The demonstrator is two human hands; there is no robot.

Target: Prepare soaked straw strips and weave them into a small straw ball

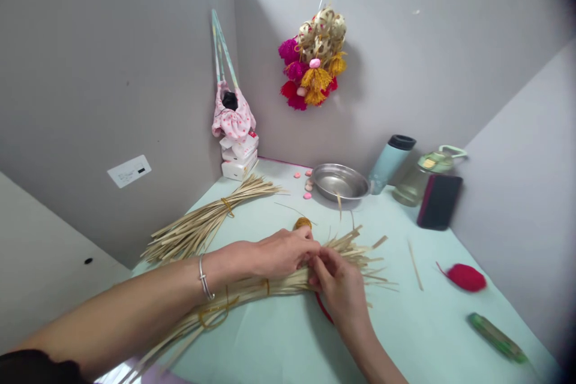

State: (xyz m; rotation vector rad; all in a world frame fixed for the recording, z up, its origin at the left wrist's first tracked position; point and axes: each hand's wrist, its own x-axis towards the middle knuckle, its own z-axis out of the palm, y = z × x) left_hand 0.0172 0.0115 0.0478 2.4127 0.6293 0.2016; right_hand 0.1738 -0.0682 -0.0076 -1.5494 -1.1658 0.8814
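My left hand (285,252), with a silver bangle on its wrist, reaches across a long bundle of pale straw-like strips (288,283). From the other side comes my right hand (342,282). The closed fingertips of both hands meet over the bundle near its frayed right end, and they hide whatever is pinched there. A length of red yarn (324,310) hangs out below the bundle beside my right hand. Mustard-yellow ties (213,316) circle the bundle farther left. Just behind my left hand sits a small ball of mustard yarn (303,223).
A second tied bundle (211,222) lies back left. Behind are a metal bowl (341,182), pink beads (308,195), a blue tumbler (390,163), a green bottle (414,183) and a phone (440,202). Red yarn ball (467,277) and green-ended tool (496,337) lie right.
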